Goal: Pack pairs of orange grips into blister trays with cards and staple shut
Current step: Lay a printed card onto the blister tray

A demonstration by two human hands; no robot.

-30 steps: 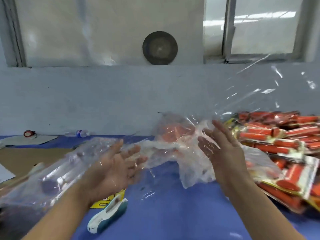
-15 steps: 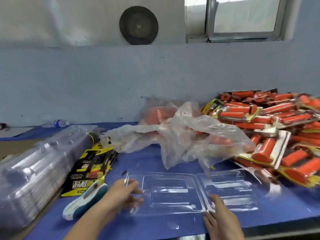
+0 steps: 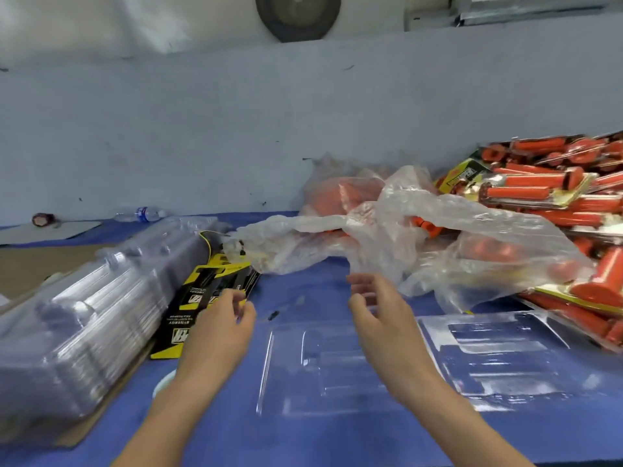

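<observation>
An open clear blister tray lies flat on the blue table in front of me, its two halves side by side. My left hand hovers over the stack of yellow-and-black cards, fingers loosely curled and touching the top card's edge. My right hand is raised above the tray's left half, fingers relaxed, holding nothing. Loose orange grips show through a crumpled clear plastic bag just beyond my right hand.
A long bagged stack of empty clear trays lies at the left. Finished packs of orange grips are piled at the right. A water bottle lies by the back wall. A white-and-teal stapler is partly hidden under my left forearm.
Both hands have left the tray's near edge and lifted forward, the left toward the cards, the right toward the bag. The view has tilted down and closer.
</observation>
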